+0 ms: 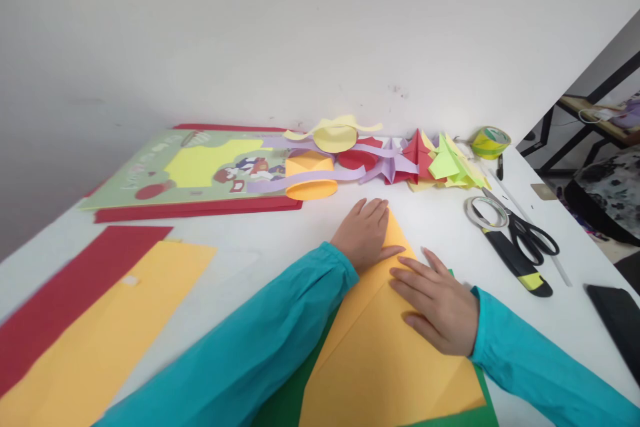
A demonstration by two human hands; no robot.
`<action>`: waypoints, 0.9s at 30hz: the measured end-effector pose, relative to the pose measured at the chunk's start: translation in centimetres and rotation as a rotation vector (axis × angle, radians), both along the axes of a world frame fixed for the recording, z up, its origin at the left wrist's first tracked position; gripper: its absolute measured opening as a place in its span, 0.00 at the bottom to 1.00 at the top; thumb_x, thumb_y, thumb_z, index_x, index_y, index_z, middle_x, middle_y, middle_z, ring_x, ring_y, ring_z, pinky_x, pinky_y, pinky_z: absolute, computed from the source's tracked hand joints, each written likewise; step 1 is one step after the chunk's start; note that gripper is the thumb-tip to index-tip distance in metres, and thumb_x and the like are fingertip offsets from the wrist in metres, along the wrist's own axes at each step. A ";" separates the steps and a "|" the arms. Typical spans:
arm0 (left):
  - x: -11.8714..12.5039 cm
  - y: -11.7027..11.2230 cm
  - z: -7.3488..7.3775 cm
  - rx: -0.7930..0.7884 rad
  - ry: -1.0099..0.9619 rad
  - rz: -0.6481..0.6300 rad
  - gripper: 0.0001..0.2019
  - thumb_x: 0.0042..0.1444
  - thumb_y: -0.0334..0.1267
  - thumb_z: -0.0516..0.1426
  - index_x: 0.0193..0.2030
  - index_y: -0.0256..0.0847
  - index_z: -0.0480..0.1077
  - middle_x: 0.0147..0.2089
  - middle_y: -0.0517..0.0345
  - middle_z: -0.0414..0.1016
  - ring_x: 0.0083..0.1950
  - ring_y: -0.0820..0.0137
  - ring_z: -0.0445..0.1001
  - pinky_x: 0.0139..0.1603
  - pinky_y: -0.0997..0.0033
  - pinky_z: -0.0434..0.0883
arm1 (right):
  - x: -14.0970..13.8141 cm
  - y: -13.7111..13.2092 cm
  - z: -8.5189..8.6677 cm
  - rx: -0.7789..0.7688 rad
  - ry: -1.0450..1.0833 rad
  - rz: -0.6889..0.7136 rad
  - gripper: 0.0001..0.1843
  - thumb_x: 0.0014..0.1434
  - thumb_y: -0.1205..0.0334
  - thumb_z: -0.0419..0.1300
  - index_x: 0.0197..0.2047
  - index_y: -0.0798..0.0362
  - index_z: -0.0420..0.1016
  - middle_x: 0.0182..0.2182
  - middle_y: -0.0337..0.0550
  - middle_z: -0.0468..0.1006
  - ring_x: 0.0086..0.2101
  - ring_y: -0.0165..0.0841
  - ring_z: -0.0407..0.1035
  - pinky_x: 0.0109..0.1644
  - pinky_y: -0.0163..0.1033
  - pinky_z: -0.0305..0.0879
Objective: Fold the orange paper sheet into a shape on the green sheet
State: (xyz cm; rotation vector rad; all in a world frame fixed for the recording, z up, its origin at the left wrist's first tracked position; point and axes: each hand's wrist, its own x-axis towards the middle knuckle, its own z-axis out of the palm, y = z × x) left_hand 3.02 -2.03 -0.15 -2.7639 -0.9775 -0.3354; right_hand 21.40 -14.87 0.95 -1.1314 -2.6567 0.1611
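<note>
At the far left, a dark red paper strip point(85, 280) lies beside an orange-yellow strip point(115, 320) bearing a small white piece point(131, 280). Beyond them is a printed green sheet point(125, 167).

The left hand point(363, 237) covers the left edge of the orange paper point(385, 353) near its pointed far end. For a clean fold here, I'd keep that point pinned, line the edges up before applying pressure, then run a fingertip firmly along the crease from the point outward. The hand is palm down and unclenched, its fingers aimed away from the wearer and its thumb reaching right across the paper; the teal sleeve point(280, 320) comes in from the lower left.

The orange paper sits directly in front of the wearer, over a green sheet point(285, 400). That flat backing should help the crease take, provided the paper doesn't slide.

The right hand point(435, 303) rests on the paper's right side, relaxed and gripping nothing, fingers spread and pointing left toward the other thumb. Light, even pressure there would steady the sheet without wrinkling it.

Farther right lie a box cutter point(520, 263) and scissors point(530, 240), well apart from the fold.
</note>
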 end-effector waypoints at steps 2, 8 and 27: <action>0.0 0.1 -0.1 0.005 0.017 -0.004 0.37 0.60 0.61 0.50 0.58 0.24 0.66 0.62 0.31 0.66 0.63 0.50 0.63 0.64 0.50 0.58 | 0.1 0.0 -0.1 -0.005 -0.003 0.007 0.24 0.63 0.61 0.51 0.61 0.58 0.65 0.59 0.55 0.68 0.64 0.45 0.51 0.67 0.63 0.41; -0.1 0.2 -0.2 -0.002 0.019 -0.020 0.35 0.60 0.61 0.51 0.58 0.26 0.67 0.61 0.33 0.66 0.63 0.51 0.63 0.63 0.49 0.58 | 0.2 0.0 -0.2 -0.017 -0.005 0.001 0.23 0.63 0.59 0.51 0.60 0.57 0.66 0.61 0.54 0.67 0.66 0.46 0.48 0.67 0.64 0.41; -0.1 0.2 -0.1 -0.037 0.016 -0.006 0.36 0.59 0.61 0.51 0.58 0.26 0.67 0.62 0.33 0.66 0.63 0.52 0.64 0.64 0.51 0.57 | 0.1 0.0 -0.2 0.001 -0.020 0.002 0.22 0.64 0.62 0.49 0.60 0.57 0.66 0.60 0.50 0.68 0.66 0.46 0.47 0.68 0.63 0.41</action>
